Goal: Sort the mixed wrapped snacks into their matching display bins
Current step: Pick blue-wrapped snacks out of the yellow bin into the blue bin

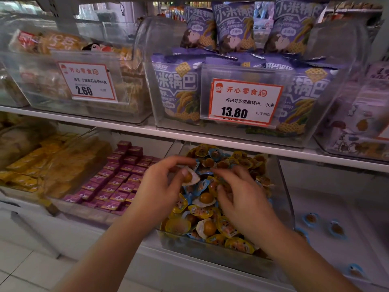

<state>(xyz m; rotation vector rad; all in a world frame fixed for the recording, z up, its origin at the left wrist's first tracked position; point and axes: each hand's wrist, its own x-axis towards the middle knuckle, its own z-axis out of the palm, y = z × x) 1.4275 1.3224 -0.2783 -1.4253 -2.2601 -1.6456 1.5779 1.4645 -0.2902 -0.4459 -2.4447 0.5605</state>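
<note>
**Both hands in the mixed egg-snack bin, lower shelf**

The clear bin [283, 197] holds a heap of blue- and yellow-wrapped egg snacks [210, 207], filled nearly to its front rim. The upper shelf edge [231, 144] runs close above the heap, leaving little headroom. The left hand [162, 186] pinches one white-backed egg snack [190, 177] between thumb and fingers. The right hand [242, 197] hovers over the heap with fingers curled downward; whether it grips a packet cannot be told. To the right, four loose blue-wrapped snacks [310, 219] lie well apart on the white shelf floor [336, 207]. To the left stands a bin of purple boxes [117, 182]. The frame edges are blurred.
</note>
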